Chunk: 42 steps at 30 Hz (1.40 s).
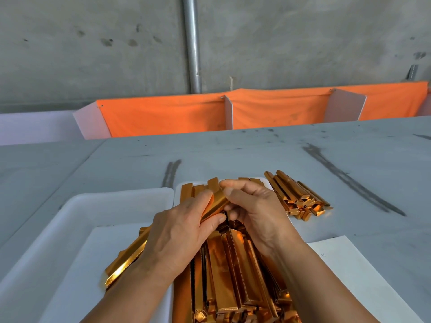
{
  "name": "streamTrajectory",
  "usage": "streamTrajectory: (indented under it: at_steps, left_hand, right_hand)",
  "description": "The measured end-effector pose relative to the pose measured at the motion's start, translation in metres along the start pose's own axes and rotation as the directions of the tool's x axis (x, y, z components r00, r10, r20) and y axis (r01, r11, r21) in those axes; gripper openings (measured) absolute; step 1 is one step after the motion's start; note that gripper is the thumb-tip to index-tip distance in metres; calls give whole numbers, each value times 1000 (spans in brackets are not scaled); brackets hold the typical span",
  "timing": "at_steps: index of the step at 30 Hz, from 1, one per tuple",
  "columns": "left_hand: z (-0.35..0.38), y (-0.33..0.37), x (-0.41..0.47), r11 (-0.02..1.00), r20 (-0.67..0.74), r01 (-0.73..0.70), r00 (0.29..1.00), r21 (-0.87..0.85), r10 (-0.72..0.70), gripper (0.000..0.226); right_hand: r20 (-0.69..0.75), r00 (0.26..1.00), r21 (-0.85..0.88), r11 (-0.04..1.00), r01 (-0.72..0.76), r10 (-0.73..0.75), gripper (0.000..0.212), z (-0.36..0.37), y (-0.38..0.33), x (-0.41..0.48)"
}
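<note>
Hands: my left hand (177, 231) and right hand (254, 210) meet, both pinching one gold strip (215, 205).
Strip: held just above the heap of gold strips (233, 264) filling the middle tray (177, 194).
Left: white tray (93, 206) holding gold pieces (126, 259) under my left wrist.
Right: loose pile (300, 197) on the table (233, 155), near a paper sheet (349, 271).
</note>
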<state>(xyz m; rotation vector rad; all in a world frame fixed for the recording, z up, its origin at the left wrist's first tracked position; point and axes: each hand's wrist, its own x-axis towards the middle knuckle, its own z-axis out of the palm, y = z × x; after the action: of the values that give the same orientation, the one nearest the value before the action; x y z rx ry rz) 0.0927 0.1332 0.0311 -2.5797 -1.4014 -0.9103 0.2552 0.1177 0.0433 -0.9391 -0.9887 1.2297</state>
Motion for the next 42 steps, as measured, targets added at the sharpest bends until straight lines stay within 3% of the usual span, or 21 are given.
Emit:
streamTrajectory:
  at_steps: [5, 17, 22, 30, 42]
  left_hand:
    - [-2, 0, 0, 1000, 1, -11, 1000, -5, 11, 66]
    - [-4, 0, -1, 998, -5, -37, 999, -51, 37, 60]
    - [-4, 1, -1, 998, -26, -56, 998, -34, 55, 53]
    - [-4, 0, -1, 999, -11, -36, 999, -21, 36, 61]
    - [-8, 4, -1, 998, -26, -61, 998, -29, 60, 54]
  right_hand:
    - [-42, 999, -36, 999, 17, -19, 6, 1, -2, 0]
    - [-64, 998, -20, 1000, -9, 8, 17, 2, -7, -1]
    - [-71, 997, -104, 994, 24, -31, 9, 1, -6, -2]
    - [-55, 995, -171, 982, 78, -88, 7, -1, -4, -3]
    - [-28, 998, -72, 996, -50, 48, 11, -1, -7, -2]
